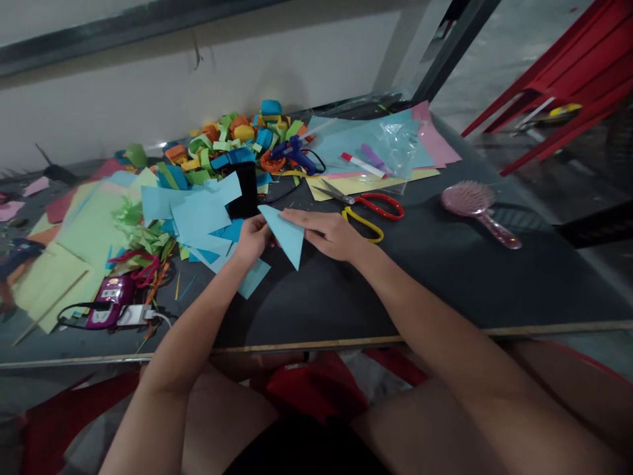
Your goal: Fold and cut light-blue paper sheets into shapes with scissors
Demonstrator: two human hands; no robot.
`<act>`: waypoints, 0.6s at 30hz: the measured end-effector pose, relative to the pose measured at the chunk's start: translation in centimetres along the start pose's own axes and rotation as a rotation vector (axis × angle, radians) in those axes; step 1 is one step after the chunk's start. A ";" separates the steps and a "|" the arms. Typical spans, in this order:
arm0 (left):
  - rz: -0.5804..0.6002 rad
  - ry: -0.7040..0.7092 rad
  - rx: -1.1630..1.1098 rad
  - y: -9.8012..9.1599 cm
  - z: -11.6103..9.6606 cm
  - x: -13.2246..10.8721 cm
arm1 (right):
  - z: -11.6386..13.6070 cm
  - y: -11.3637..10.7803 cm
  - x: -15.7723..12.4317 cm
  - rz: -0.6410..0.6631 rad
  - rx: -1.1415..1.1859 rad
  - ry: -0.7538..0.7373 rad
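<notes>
Between my hands is a light blue sheet of paper [288, 239], folded into a triangle with one point towards me. My left hand [254, 236] grips its left edge, thumb and fingers closed. On the other side my right hand [329, 231] has its fingers along the upper right edge, holding the paper there. Just left of my left hand lie loose light blue paper pieces [195, 214], partly over a black phone-like object [243, 188]. Scissors [366, 201] with one red and one yellow handle lie spread beyond my right hand.
Folded coloured paper pieces [242, 135] are heaped at the back, with a blue glue gun [297, 155] beside them. A pink hairbrush [477, 204] lies at right. Yellow-green sheets [99, 231] and a purple device [111, 300] with cables are at left. A red chair [568, 79] stands beyond the table.
</notes>
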State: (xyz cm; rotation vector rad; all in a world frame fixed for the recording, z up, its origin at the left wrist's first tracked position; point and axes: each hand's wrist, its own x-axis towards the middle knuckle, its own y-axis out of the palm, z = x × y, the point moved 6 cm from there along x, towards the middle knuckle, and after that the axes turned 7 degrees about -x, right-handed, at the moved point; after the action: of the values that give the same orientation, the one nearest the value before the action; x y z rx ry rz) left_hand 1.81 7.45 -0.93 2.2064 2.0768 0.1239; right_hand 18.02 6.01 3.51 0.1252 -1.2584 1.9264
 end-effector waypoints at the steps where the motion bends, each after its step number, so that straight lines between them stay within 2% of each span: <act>1: -0.006 0.000 0.007 -0.1 0.0 0.0 | 0.1 -0.1 0.0 0.010 0.020 0.001; 5: -0.023 0.025 0.057 -0.1 -0.2 -0.3 | 0.0 -0.1 -0.2 0.044 0.098 0.023; 10: 0.058 0.023 0.030 0.7 -1.1 -0.8 | -1.0 -0.1 -0.2 -0.033 0.131 0.228; 15: 0.137 0.062 0.123 1.1 -1.9 -1.0 | -1.8 0.9 -0.2 -0.032 0.358 0.364; 18: 0.111 0.092 0.161 0.5 -1.7 -0.9 | -2.5 1.0 -0.3 -0.088 0.521 0.441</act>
State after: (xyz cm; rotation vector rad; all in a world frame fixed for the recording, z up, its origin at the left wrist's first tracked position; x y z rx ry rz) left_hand 2.02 6.57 0.87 2.4557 2.0777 0.0703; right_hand 18.39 7.69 1.34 0.0169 -0.4440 2.0208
